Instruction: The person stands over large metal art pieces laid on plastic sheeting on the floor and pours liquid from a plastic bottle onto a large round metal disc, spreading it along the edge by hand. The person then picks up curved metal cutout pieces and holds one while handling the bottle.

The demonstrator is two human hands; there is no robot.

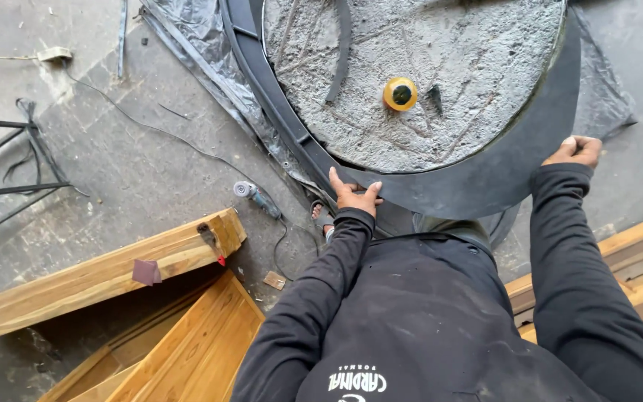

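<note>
left hand (pixel 354 196) lies flat, fingers spread, on the broad curved black metal rim (pixel 485 179) around the rough grey concrete disc (pixel 418 67); right hand (pixel 576 151) apparently curls closed on its outer edge.

A rough workshop floor, part carpentry and part metalwork.

Left of the left hand (pixel 355 195) an angle grinder (pixel 256 198) lay on the stained concrete floor (pixel 135 164), its cable trailing away; below it stood varnished wooden frames (pixel 113 272). Ahead of both hands sat a round concrete slab (pixel 426 74) in a dark metal ring (pixel 485 179), on crumpled plastic sheeting (pixel 202 52).
</note>
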